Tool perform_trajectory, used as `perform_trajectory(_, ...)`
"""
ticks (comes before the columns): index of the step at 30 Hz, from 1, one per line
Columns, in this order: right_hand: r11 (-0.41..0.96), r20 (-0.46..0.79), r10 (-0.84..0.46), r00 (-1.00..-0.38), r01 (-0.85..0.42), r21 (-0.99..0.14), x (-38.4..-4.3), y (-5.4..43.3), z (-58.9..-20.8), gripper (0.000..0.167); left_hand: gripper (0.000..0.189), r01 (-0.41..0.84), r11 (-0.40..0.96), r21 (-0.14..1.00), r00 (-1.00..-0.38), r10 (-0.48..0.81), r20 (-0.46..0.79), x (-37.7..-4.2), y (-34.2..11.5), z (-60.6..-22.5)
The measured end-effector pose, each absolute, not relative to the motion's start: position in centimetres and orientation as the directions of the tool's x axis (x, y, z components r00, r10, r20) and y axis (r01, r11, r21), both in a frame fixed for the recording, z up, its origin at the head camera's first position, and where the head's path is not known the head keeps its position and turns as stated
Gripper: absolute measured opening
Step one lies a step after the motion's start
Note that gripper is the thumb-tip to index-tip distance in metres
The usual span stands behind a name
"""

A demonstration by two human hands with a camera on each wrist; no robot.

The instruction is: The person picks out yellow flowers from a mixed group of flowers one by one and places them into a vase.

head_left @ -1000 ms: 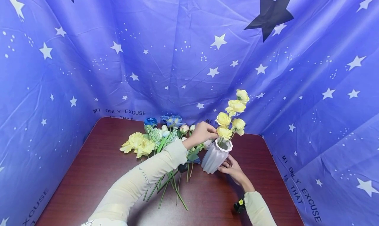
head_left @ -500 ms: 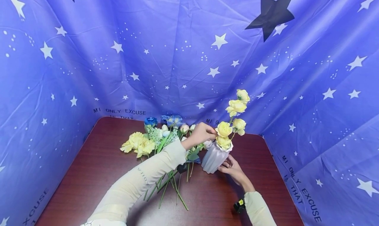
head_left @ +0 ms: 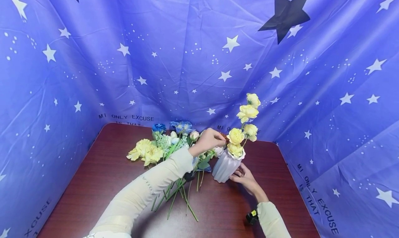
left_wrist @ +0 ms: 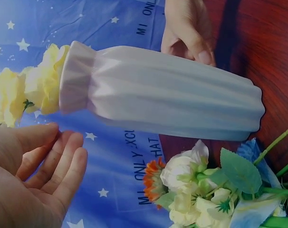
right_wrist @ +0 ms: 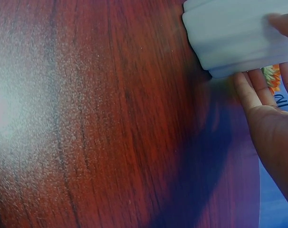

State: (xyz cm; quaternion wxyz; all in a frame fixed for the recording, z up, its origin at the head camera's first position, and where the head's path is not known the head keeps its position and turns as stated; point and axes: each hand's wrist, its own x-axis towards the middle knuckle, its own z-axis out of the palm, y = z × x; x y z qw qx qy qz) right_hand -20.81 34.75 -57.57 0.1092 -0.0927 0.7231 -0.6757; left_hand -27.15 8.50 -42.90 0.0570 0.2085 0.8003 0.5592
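Observation:
A pale fluted vase [head_left: 226,166] stands on the table with yellow flowers [head_left: 236,136] rising from its mouth, one bloom resting right at the rim. My right hand [head_left: 246,179] holds the vase low on its right side, thumb in front and fingers behind, as the right wrist view also shows. Just left of the blooms is my left hand [head_left: 208,141]. In the left wrist view this left hand [left_wrist: 39,166] has loosely bent fingers with nothing between them, apart from the vase's rim.
A heap of loose flowers, among them a large yellow bloom [head_left: 144,152] and blue flowers [head_left: 182,127], lies left of the vase, partly under my left forearm. Its stems [head_left: 187,203] point towards the front. A starry blue cloth [head_left: 187,58] surrounds the dark red table [head_left: 93,182].
A yellow flower stem has sunk lower into the vase, its lowest bloom now at the rim. My left hand has let go and drawn slightly left. The right hand has stayed put.

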Motion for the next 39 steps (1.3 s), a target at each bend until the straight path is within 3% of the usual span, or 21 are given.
perform_trajectory(7,0.067,-0.029,-0.288,-0.957,0.010,-0.998,-20.9,34.8,-57.6,0.066,0.012,0.101,0.253,0.962,-0.930,0.367,0.001,-27.1,7.4,-42.9)
perform_trajectory(14,0.069,-0.028,-0.298,-0.954,0.007,-0.998,-20.8,34.8,-57.5,0.065,0.010,-0.072,0.339,0.938,-0.935,0.303,-0.181,-27.0,6.4,-43.6)
perform_trajectory(21,0.077,-0.022,-0.299,-0.954,-0.001,-0.997,-20.7,34.9,-57.4,0.065,0.010,-0.266,0.353,0.897,-0.894,0.257,-0.366,-26.9,5.9,-45.1)
perform_trajectory(34,0.069,-0.028,-0.305,-0.952,0.007,-0.998,-21.0,35.0,-57.6,0.065,0.056,-0.428,0.328,0.843,-0.851,0.170,-0.498,-25.6,5.1,-47.3)
perform_trajectory(39,0.070,-0.039,-0.300,-0.953,0.019,-0.997,-21.0,35.0,-57.6,0.066,0.054,-0.467,0.342,0.815,-0.829,0.153,-0.539,-26.1,5.2,-48.7)
